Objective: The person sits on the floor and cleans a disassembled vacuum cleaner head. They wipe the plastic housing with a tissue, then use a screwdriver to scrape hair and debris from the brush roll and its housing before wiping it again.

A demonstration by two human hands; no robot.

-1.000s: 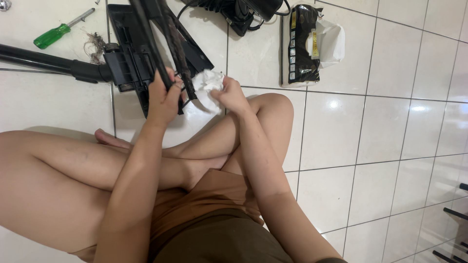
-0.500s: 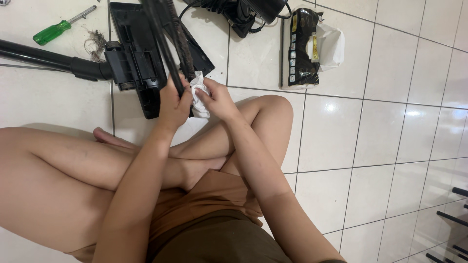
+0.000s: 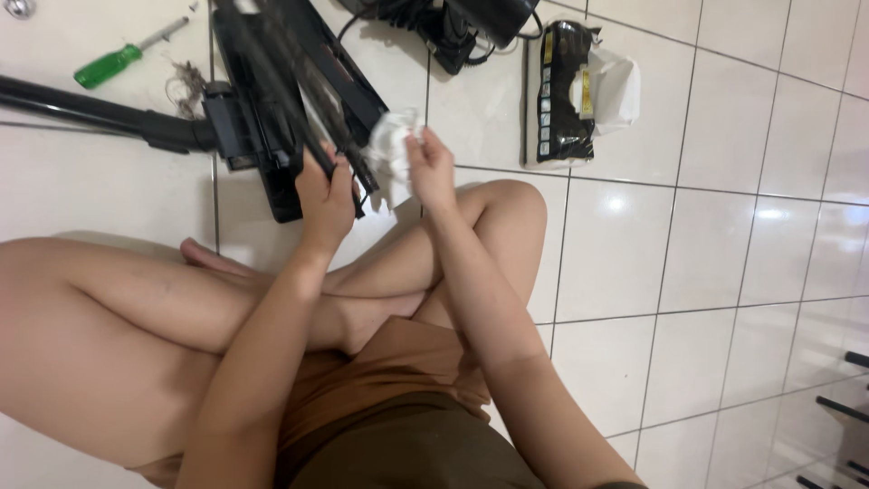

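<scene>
Your left hand grips the black vacuum head at its near edge; your right hand pinches a crumpled white tissue just right of it. Beyond the head's right side lies a black wipes pack; to its left, a green screwdriver.

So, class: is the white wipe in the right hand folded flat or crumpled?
Crumpled. The white wipe is bunched in irregular creases, pinched by the right hand beside the black vacuum head.

floor: tiles looking glossy, smooth | vacuum head: showing black plastic, semi-matt | wipe: appearing soft white paper or cloth, crumpled | screwdriver: showing green glossy plastic handle, metal shaft
</scene>
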